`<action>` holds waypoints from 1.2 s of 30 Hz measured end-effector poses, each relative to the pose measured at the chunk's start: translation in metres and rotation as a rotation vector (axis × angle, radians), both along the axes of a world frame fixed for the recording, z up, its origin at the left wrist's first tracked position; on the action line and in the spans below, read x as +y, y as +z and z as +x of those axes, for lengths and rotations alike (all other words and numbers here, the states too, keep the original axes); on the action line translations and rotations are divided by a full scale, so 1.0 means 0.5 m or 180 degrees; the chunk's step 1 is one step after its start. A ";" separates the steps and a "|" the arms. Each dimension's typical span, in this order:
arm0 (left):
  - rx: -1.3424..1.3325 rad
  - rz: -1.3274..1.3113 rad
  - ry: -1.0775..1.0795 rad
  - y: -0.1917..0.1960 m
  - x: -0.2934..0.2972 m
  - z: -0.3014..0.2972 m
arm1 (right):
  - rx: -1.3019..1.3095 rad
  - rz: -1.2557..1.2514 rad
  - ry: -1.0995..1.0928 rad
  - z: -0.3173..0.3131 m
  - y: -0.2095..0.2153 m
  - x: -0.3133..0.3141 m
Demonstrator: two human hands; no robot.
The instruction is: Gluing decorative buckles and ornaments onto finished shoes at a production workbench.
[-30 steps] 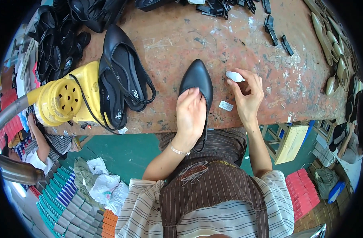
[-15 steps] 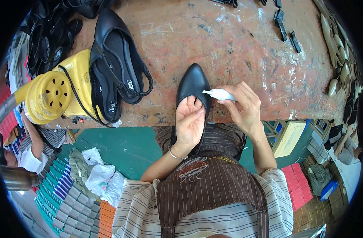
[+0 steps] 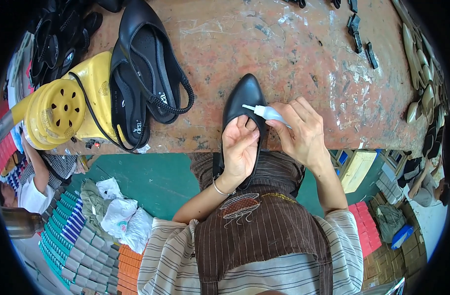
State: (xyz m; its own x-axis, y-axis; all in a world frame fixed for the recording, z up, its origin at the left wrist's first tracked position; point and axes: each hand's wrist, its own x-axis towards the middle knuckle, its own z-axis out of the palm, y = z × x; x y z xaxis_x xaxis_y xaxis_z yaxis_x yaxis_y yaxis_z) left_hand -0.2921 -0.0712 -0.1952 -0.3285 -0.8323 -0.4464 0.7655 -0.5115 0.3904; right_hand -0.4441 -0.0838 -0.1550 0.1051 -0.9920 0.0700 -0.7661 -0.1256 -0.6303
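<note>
Black shoe [image 3: 245,94] partly hides the left hand [image 3: 240,151], grip unclear; right hand [image 3: 303,132] pinches a half-covered bottle [image 3: 272,114].

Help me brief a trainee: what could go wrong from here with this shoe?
The right hand holds the white bottle with its nozzle at the upper of the black shoe; a drip might mark it. The left hand is close by, fingers in the shoe's opening, and could get smeared. The shoe's back overhangs the table edge, so it might tip if released.
</note>
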 end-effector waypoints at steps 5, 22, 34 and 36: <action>0.0000 0.0022 -0.0005 0.000 -0.001 -0.001 | 0.0076 0.0063 0.0021 0.002 0.006 -0.005; -0.0086 0.0115 0.0024 0.003 -0.001 -0.003 | 0.0265 0.0180 0.0109 0.003 0.029 -0.015; -0.0105 0.0143 0.0041 0.001 0.002 0.001 | 0.0276 0.0265 0.0057 -0.003 0.033 -0.009; -0.0105 0.0128 0.0090 0.001 -0.002 -0.001 | 0.0160 0.0305 -0.0007 -0.011 0.029 -0.009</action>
State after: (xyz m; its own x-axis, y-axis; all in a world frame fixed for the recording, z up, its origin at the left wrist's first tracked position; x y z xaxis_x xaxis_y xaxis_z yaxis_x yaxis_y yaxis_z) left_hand -0.2926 -0.0722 -0.1948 -0.2897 -0.8222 -0.4900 0.7668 -0.5057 0.3952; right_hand -0.4498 -0.0882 -0.1403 0.1038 -0.9941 -0.0307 -0.7973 -0.0647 -0.6001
